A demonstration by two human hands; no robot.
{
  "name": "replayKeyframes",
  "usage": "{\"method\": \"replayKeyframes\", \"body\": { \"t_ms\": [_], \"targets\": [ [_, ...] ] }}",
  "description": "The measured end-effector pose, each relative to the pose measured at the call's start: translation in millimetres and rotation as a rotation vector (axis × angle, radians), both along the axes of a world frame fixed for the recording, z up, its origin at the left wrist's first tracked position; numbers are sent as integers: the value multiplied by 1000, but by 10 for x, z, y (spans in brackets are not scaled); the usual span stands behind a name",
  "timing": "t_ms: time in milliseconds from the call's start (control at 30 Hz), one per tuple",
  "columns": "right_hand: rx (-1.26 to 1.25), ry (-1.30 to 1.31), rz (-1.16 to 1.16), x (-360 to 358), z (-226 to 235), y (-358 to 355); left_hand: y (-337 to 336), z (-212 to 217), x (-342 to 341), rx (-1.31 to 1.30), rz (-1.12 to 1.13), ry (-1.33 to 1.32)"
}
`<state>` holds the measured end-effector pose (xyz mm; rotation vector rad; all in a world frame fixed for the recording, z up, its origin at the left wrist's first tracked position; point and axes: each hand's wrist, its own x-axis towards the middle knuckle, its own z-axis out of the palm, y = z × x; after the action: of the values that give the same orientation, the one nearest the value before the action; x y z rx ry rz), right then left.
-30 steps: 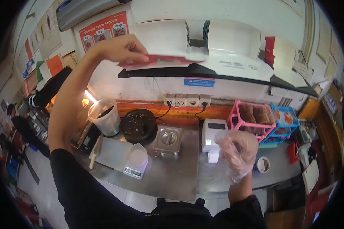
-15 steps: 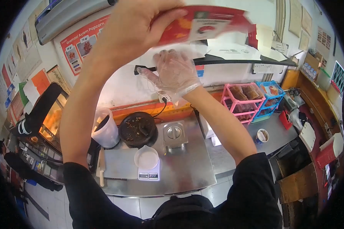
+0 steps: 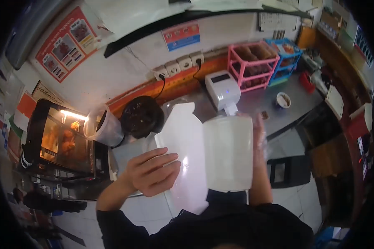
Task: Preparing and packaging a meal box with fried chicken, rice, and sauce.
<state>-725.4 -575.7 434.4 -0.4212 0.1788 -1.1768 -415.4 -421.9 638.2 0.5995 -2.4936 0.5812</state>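
In the head view, the main risk is judged to lie in the white paperboard carton [image 3: 187, 157], which is held opened out between the two hands, its panels tilted against each other. If one side were pressed harder than the other, the board could be creased off its fold lines or a flap could be torn. Its smooth face might also slide under the thin plastic glove — a slip there would let the right-hand panel swing loose. Beyond the left hand, the black round pan [image 3: 142, 117] and the translucent plastic bucket [image 3: 108, 128] could be knocked by the upper flap if the carton were pushed forward; whether anything is touched there cannot be told.

The left hand [image 3: 156, 170] is bare and partly closed, its fingers lightly curled over the front of the left panel; the thumb is hidden, though the panel appears to be gripped at its edge. The right hand [image 3: 259, 135], gloved in clear plastic, is placed along the carton's far right edge — mostly covered by the panel, so its opening and grip cannot be told. Beyond it, the white receipt printer [image 3: 222, 89] is seen.
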Motion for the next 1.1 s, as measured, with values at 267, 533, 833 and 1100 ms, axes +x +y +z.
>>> {"method": "replayKeyframes", "body": {
  "t_ms": [267,533,833,1100],
  "targets": [
    [-137,605,-164,-321,877,823,-133,-523,-156,140,44,113],
    [-195,1360,-215,27,-229,705,-335,-1277,-285,429,274,150],
    [-95,1841,-120,487,-1758,379,-590,-2837,-414,613,500,425],
    [-204,1912,-720,785,-1180,282,558,-2965,-382,1022,816,1267]
  ]
}}
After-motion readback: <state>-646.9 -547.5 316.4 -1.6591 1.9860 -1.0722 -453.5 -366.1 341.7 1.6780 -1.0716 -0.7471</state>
